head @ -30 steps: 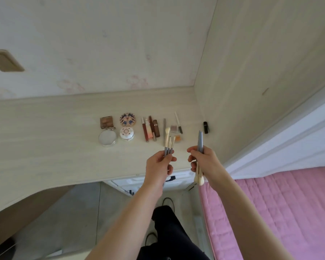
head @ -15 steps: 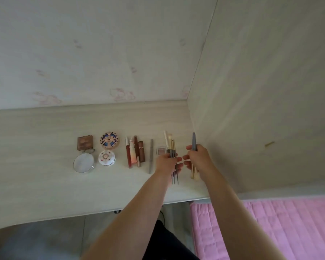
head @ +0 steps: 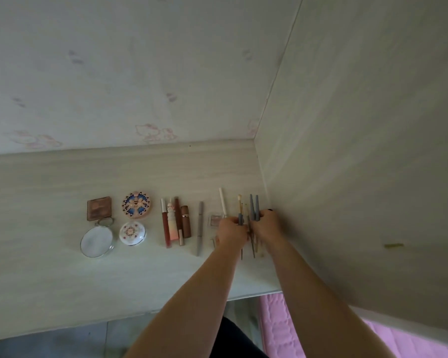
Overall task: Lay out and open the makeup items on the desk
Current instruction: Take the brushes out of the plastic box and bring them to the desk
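Left hand: I see my left hand [head: 230,232] low over the desk [head: 49,280], fingers curled round a few thin makeup brushes [head: 241,215]; half a second ago it was a little nearer to me.
Right hand: my right hand [head: 268,226] grips two grey-handled brushes [head: 254,206], their handles pointing toward the back wall. It has gone forward since a second ago, when it held them above the desk's front edge.
Hands together: they now touch, knuckle to knuckle, beside the side panel [head: 360,151].
Brush ends: tips poke out below both hands and lie on or just over the desk; I cannot tell which.
Laid-out row: brown palette [head: 98,208], round mirror [head: 96,241], patterned compact [head: 136,204], white compact [head: 133,233], lip tubes [head: 175,223], grey pencil [head: 199,228], all unmoved.
Near left hand: a small blush pan [head: 214,220] and a white stick [head: 222,201], just beside it.
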Action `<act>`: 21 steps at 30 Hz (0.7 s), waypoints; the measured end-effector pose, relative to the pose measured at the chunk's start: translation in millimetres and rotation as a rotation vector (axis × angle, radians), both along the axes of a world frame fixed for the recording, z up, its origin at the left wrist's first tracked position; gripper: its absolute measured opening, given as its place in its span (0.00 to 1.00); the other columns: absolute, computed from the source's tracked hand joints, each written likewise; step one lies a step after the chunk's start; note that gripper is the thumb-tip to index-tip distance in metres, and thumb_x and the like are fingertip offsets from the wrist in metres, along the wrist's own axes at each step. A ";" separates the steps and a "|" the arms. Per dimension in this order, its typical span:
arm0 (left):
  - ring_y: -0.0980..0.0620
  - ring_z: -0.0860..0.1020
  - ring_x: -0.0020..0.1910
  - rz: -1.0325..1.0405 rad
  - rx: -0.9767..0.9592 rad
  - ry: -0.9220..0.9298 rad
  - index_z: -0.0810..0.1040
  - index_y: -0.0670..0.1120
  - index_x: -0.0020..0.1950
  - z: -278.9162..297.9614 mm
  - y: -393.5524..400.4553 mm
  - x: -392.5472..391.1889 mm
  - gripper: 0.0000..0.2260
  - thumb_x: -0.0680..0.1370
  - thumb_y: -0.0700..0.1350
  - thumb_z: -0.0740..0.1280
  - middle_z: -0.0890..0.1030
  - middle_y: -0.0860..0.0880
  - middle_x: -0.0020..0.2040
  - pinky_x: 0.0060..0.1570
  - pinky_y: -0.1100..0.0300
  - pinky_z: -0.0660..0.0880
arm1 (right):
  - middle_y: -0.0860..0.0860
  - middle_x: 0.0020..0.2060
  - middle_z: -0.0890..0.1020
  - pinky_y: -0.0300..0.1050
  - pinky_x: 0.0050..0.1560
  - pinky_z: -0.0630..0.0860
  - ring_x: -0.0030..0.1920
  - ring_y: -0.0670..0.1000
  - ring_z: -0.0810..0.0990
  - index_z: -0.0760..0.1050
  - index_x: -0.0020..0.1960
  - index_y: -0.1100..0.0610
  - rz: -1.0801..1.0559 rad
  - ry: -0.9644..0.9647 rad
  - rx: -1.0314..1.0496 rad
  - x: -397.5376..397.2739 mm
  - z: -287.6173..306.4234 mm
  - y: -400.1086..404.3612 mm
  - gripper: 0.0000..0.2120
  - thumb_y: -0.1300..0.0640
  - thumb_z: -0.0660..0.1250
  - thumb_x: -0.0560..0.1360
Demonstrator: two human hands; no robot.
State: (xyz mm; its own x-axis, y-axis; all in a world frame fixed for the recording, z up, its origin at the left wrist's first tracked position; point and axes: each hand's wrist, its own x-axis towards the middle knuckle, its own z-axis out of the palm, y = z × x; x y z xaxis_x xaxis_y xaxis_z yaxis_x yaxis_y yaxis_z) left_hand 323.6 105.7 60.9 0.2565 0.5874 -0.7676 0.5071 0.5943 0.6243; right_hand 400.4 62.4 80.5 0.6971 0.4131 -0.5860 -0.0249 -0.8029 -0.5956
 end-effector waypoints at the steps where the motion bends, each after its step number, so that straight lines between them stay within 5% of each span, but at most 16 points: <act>1: 0.40 0.83 0.41 -0.001 0.001 0.002 0.79 0.48 0.34 -5.9 0.6 2.2 0.09 0.71 0.35 0.69 0.83 0.40 0.38 0.44 0.43 0.81 | 0.62 0.44 0.83 0.44 0.38 0.72 0.45 0.60 0.81 0.80 0.46 0.66 0.006 -0.005 -0.010 1.3 -0.6 1.1 0.06 0.63 0.67 0.73; 16: 0.42 0.81 0.48 -0.034 0.006 0.039 0.76 0.49 0.46 4.8 6.5 13.7 0.09 0.72 0.35 0.65 0.82 0.43 0.46 0.52 0.46 0.79 | 0.59 0.45 0.84 0.41 0.40 0.75 0.48 0.58 0.83 0.82 0.49 0.62 0.106 -0.100 -0.147 15.3 1.2 9.6 0.08 0.62 0.69 0.71; 21: 0.43 0.81 0.47 -0.112 0.066 0.072 0.82 0.44 0.46 12.9 7.5 11.6 0.06 0.72 0.40 0.66 0.83 0.44 0.42 0.46 0.54 0.78 | 0.59 0.45 0.84 0.44 0.39 0.76 0.47 0.59 0.83 0.82 0.49 0.61 0.158 -0.088 -0.144 16.6 4.9 10.0 0.08 0.62 0.68 0.72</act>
